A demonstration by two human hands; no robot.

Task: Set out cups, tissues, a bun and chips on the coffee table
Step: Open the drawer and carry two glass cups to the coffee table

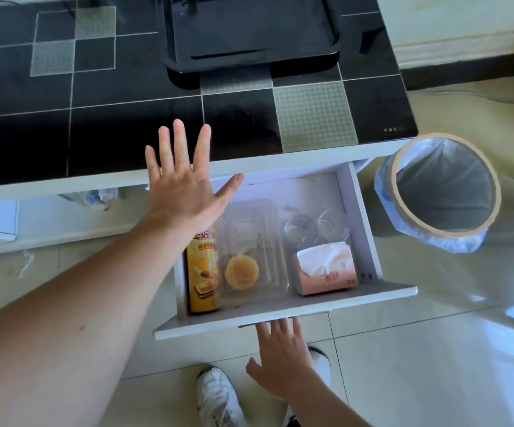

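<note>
- Neither hand holds anything: the right hand (280,362) is nearest, fingers straight and loosely spread, their tips at the underside of the drawer front (283,312) — whether they actually touch it I cannot tell.
- White sneakers (215,396) stand on the pale floor tiles just below that hand.
- Beyond the front panel the drawer (363,223) stands pulled out, and everything for the task lies inside it.
- At its left lies a yellow chips can (201,282), long axis running near to far.
- Just right of the can sits a clear plastic box (265,238) with a round golden bun (241,271) in its near-left corner.
- At the near right is a pink tissue pack (326,269), white tissue puffing out of the top.
- Behind the tissues, toward the far right corner, stand clear glass cups (311,228) — blurred, so I cannot count them surely.
- Farther still, the left hand (184,180) hovers flat, palm down and fingers fanned wide, over the drawer's far left corner and the coffee table (95,143) edge.
- To the right of the drawer, on the floor, stands a bin (446,186) lined with a bag.
- On the far part of the black, checked tabletop rests a dark tray (249,35).
</note>
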